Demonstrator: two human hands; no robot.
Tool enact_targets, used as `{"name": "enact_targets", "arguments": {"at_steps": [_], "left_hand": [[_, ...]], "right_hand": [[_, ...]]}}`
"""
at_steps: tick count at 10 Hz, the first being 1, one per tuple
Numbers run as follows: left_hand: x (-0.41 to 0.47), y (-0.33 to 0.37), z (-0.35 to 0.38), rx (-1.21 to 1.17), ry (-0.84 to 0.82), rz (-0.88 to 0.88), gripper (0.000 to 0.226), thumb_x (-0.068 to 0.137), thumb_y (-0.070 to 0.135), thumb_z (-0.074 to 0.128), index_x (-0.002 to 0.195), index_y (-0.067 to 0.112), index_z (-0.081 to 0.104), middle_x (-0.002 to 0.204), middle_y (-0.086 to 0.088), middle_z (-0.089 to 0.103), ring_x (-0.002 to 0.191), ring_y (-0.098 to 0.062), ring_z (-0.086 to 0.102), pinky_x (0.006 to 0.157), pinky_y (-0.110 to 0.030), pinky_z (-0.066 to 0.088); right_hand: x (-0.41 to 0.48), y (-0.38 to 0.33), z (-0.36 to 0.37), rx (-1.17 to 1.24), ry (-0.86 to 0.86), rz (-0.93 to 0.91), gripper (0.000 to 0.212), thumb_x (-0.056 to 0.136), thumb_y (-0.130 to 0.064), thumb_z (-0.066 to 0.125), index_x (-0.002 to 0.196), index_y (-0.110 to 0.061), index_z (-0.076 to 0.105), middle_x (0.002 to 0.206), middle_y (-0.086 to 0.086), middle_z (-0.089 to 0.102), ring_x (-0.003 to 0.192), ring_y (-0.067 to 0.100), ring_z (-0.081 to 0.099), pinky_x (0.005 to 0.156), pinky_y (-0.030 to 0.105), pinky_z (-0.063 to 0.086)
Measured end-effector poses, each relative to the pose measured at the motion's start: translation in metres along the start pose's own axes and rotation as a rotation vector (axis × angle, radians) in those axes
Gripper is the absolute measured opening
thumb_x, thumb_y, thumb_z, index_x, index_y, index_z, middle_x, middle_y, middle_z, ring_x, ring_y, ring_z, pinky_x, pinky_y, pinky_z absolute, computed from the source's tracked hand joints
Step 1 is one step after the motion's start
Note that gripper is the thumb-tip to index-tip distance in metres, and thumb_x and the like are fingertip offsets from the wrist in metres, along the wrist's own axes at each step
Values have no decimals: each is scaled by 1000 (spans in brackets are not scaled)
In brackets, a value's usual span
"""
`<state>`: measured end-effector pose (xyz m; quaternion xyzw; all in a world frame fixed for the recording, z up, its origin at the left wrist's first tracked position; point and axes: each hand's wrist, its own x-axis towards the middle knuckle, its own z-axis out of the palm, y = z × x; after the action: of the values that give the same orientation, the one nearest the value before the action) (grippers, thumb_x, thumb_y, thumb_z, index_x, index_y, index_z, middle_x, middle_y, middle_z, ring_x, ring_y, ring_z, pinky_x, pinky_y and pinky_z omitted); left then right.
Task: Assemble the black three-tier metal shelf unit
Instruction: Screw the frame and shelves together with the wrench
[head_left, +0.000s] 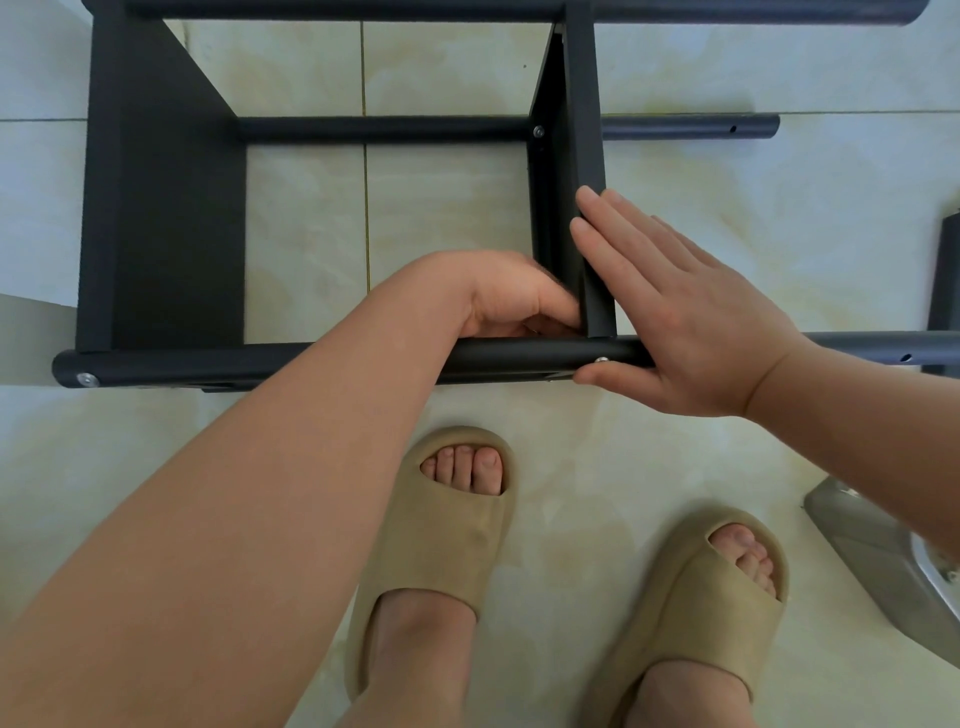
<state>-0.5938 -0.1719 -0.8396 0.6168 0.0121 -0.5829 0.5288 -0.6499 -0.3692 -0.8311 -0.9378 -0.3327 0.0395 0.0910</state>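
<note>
The pale, glossy tiled floor (727, 208) carries the work. The black shelf unit (389, 128) lies on its side on it, straight ahead of both hands.

The left hand (509, 296) is tucked into the inner corner where the middle panel (584, 104) meets the near pole (260, 366). Its fingers are curled, but I cannot tell whether they pinch a fastener or only brace the corner. The right hand (675, 312) lies flat and spread against the panel's other face, with its thumb under the pole just below a silver screw (601, 359). The hands are thus close together, one on each side of the panel.

This looks like the fixing of that joint. To do it well:
- Keep the right palm pressing the panel square to the pole, so the holes stay lined up.
- Start any thread by fingertip, to avoid crossing it.
- Leave final tightening until every corner is seated.

Out past the left hand, the end panel (166, 208) already sits at the pole's tip. Out past the right hand, the pole runs on to an open hole (905, 358), probably for the third tier.
</note>
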Motion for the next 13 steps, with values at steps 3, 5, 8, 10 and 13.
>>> {"name": "enact_targets", "arguments": {"at_steps": [3,5,8,10,13], "left_hand": [[-1,1,0,-63,-15,28,20,88,-9,52,81,2,67,73,-13,68,67,-22,68,66,-31,57],[-1,1,0,25,-5,3,11,91,1,58,92,3,69,80,-13,72,72,-22,70,70,-32,58],[-2,1,-2,-47,-29,23,17,89,-10,51,93,0,64,78,-14,69,69,-22,69,65,-30,57],[-1,2,0,20,-12,-27,12,92,4,59,96,3,70,85,-15,72,74,-23,70,76,-35,58],[-1,2,-1,-74,-15,28,19,90,-10,50,86,3,63,70,-10,67,63,-18,67,58,-26,55]], "right_hand": [[0,0,0,2,5,-3,99,96,-72,37,158,2,18,168,18,10,156,34,11,118,59,30],[0,0,0,4,2,-1,99,95,-72,37,158,2,17,168,17,10,156,33,10,118,59,30],[0,0,0,2,-3,1,99,95,-73,37,159,1,16,168,16,9,156,32,10,118,58,30],[0,0,-1,-3,-3,0,99,95,-73,35,159,1,16,168,16,9,156,33,10,118,58,30],[0,0,-1,1,3,0,99,95,-72,37,159,1,17,168,17,10,156,33,11,118,59,30]]}}
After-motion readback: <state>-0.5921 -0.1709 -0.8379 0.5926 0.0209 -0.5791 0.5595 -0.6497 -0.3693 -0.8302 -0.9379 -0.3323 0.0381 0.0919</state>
